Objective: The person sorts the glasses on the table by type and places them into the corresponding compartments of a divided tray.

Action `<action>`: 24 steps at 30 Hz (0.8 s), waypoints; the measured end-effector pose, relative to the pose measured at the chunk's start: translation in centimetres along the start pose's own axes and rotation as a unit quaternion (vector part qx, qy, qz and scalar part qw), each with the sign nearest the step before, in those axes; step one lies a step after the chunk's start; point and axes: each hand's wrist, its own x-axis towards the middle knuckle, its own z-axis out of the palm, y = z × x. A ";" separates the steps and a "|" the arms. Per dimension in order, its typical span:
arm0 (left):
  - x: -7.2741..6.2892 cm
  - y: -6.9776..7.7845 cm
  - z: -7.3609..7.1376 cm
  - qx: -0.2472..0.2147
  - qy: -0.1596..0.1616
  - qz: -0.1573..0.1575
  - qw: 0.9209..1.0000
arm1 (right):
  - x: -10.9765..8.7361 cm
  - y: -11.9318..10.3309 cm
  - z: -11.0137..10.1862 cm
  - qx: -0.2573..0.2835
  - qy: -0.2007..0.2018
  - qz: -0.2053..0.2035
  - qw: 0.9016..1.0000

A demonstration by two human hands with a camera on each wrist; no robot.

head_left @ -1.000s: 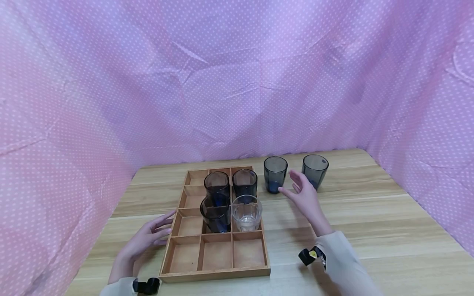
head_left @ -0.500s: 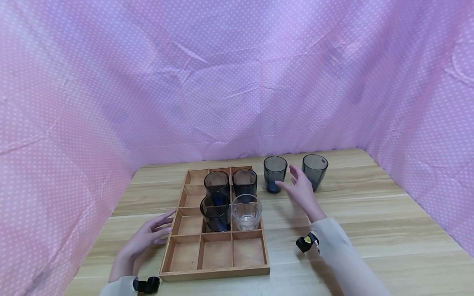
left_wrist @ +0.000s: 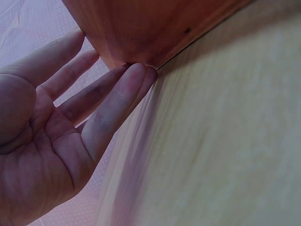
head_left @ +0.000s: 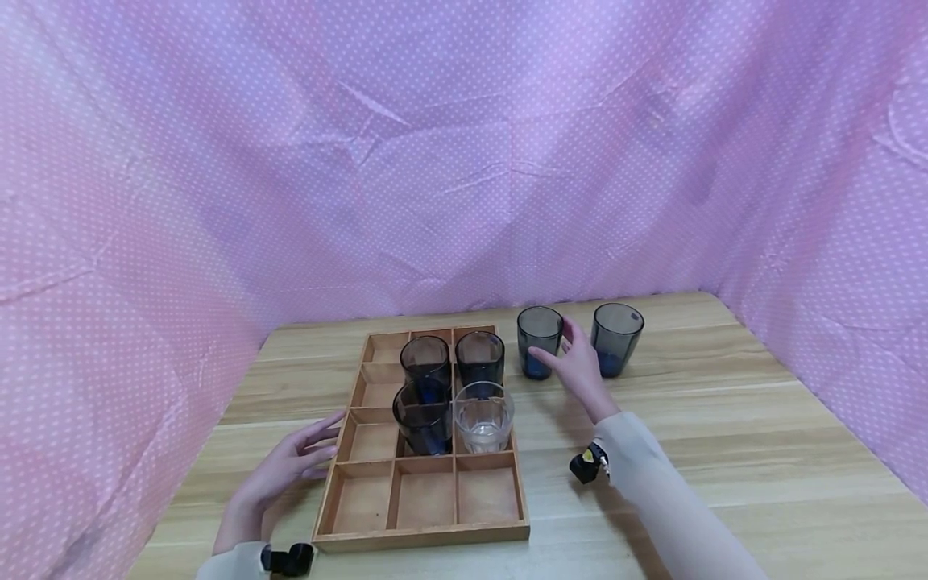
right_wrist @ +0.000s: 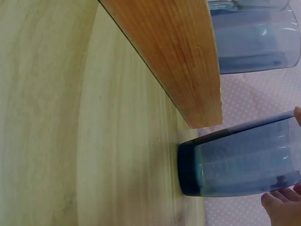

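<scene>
Smoke-grey glass tumbler (head_left: 535, 337) with a blue-tinted base: it stands upright on the wood-grain tabletop (head_left: 725, 419), just beyond the right wall of the divided wooden tray (head_left: 424, 538), near the tray's far right corner. The right hand (head_left: 577, 369) curves round it, thumb on the side towards the tray and fingers on the side away from it, the spread no wider than the glass; the right wrist view cuts off most of the hand, so how firm the hold is I can't fairly say.

The left hand (head_left: 290, 459) lies beside the tray's left wall, fingers extended and slightly parted, fingertips against the wood, gripping nothing.

In the tray's second row from the far end, a dark tumbler (head_left: 424, 354) sits in the middle compartment and a second dark tumbler (head_left: 479, 352) in the right one. In the third row, a third dark tumbler (head_left: 419, 420) occupies the middle compartment, with a clear glass (head_left: 483, 415) to its right. Farther right of the tray, past the right hand, stands another smoke-grey tumbler (head_left: 616, 334). Behind the tray hangs pink-lilac polka-dot fabric (head_left: 435, 201).
</scene>
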 end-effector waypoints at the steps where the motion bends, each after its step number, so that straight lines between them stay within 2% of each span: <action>1: 0.0 0.0 0.0 -0.002 0.003 -0.003 1.000 | 0.1 0.0 0.1 0.004 0.003 -0.001 1.000; 11: 0.0 0.0 -0.1 -0.007 0.002 -0.002 1.000 | 1.0 0.3 0.7 0.017 0.028 -0.012 0.999; 17: 0.1 -0.4 0.0 -0.011 -0.003 0.005 1.000 | 1.2 0.1 0.9 -0.004 0.054 -0.028 0.998; 24: 0.1 -0.4 0.1 -0.012 -0.003 0.008 1.000 | 0.8 -0.1 0.6 -0.032 0.067 -0.008 0.997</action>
